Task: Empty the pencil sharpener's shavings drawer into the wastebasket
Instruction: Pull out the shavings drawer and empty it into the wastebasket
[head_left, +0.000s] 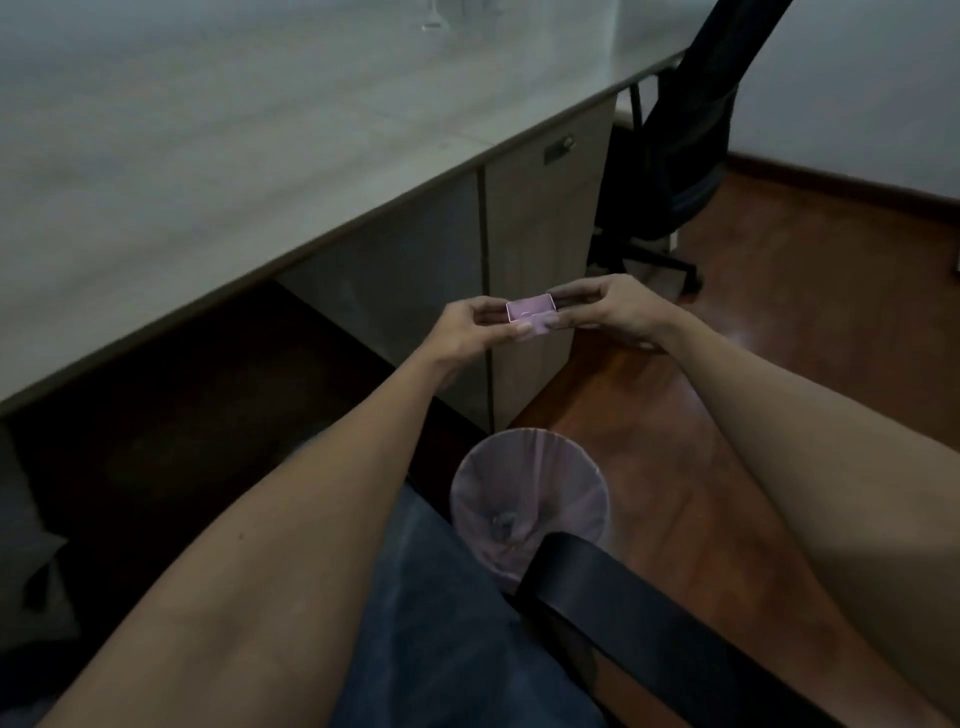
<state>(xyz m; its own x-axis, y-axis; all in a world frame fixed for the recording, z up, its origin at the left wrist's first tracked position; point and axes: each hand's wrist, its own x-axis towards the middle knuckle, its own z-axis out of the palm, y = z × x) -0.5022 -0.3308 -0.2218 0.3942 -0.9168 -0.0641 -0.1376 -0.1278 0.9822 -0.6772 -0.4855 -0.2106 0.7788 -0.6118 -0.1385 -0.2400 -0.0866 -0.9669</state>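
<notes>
A small pink rectangular shavings drawer (531, 310) is held in the air in front of me, its open side facing up toward the camera. My left hand (470, 330) pinches its left end and my right hand (613, 310) pinches its right end. Below and nearer to me, on the wooden floor, stands the wastebasket (527, 480), round and lined with a pale pink bag; some dark bits lie at its bottom. The drawer is farther from me than the basket's mouth. The sharpener's body is not in view.
A pale desk (208, 156) runs across the left, with a cabinet (540, 218) under its edge. A black office chair (675, 156) stands at the back right. My chair's black armrest (649, 618) covers the basket's near rim. My lap in jeans (431, 623) is below.
</notes>
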